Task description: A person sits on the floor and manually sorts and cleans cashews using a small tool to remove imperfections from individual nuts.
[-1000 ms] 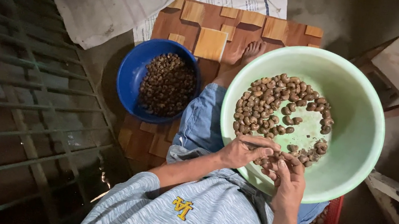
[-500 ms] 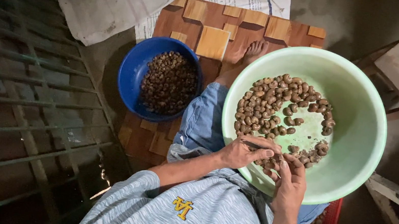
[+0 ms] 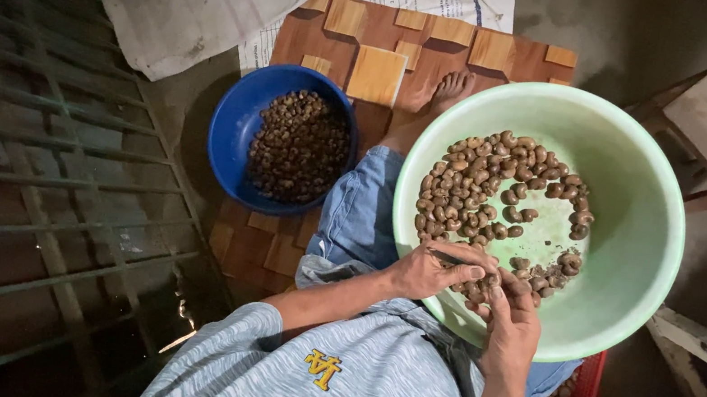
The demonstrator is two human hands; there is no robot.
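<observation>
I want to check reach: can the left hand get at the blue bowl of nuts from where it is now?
Probably yes: the left hand is at the green bowl's near rim, and the blue bowl sits open on that side.

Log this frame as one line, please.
left hand and right hand: together pinching a nut over green bowl | blue bowl: nuts, beside knee
</observation>
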